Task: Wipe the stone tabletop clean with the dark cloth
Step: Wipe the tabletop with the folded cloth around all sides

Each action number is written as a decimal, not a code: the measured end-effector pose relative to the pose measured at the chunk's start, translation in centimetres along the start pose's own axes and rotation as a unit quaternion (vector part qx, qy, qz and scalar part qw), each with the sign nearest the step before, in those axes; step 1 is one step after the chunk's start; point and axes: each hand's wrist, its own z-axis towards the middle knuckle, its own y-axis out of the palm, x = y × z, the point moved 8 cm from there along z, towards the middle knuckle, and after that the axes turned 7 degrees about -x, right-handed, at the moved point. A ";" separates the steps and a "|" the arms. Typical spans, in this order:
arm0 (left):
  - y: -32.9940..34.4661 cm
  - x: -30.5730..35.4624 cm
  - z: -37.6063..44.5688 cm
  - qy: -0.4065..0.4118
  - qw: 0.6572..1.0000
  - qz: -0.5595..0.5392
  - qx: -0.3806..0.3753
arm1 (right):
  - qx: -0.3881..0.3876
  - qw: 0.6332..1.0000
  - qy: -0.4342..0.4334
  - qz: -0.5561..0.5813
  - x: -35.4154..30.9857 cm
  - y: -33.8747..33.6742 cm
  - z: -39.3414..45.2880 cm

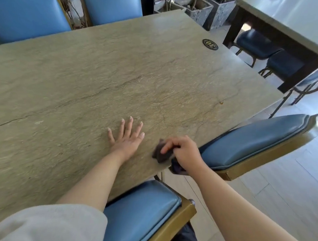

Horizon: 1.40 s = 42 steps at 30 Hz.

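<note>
The stone tabletop [102,78] is a rough beige-green slab that fills most of the view. My right hand [185,152] grips the dark cloth [162,153] at the table's near right corner, and part of the cloth hangs over the edge under my palm. My left hand [126,137] lies flat on the stone just left of the cloth, fingers spread and straight. A small brown speck [221,103] sits near the right edge.
Blue padded chairs stand around the table: one below me [142,210], one at the right [253,141], two at the far side [28,13]. A black oval number plate [210,44] is fixed near the far right corner. Another table [284,14] and stone planters [200,10] stand beyond.
</note>
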 end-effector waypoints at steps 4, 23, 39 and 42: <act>-0.5 -0.1 -0.4 0.040 0.995 -0.094 0.021 | -0.008 0.990 -0.087 -0.108 -2.2 3.1 2.0; -1.0 -7.8 -4.8 -0.086 0.981 -0.006 0.174 | -0.072 0.965 -0.132 -0.213 -5.2 6.8 7.2; -0.7 6.4 -0.6 0.053 0.980 0.128 0.144 | 0.100 0.984 0.147 0.014 1.7 -2.4 6.5; -3.7 3.8 3.5 -0.020 0.986 0.091 0.142 | 0.052 0.989 0.138 -0.002 2.2 -2.2 6.8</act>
